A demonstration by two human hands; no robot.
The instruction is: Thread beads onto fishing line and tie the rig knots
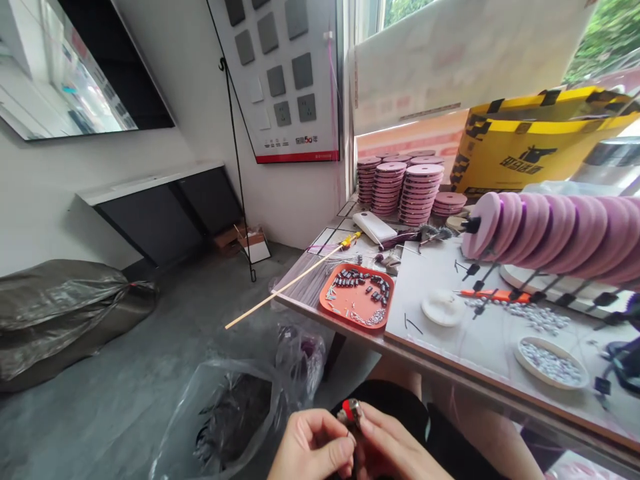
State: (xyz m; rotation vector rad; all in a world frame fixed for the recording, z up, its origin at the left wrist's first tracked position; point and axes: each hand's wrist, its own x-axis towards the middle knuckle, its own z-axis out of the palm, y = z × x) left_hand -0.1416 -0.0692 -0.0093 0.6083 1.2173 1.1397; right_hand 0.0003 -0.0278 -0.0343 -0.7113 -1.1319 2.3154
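Low in front of my lap, below the table edge, my two hands meet. My right hand [393, 443] is closed around a lighter [351, 408], whose red button and metal top show between the fingers. Right beside it, my left hand [313, 443] is closed in a pinch at thumb and forefinger. A thin dark bit shows at those fingertips, too small to name. Nearest on the table is an orange tray [345, 320] with small black cylindrical pieces [350, 279] and small silvery bits [367, 317].
A wooden stick [285, 287] juts over the table's left edge. To the right are a white dish [443, 308], a bowl of beads [550, 362] and a row of pink spools [545, 230]. Stacked pink spools [420, 193] stand behind. An open clear plastic bag [187, 400] lies on the floor.
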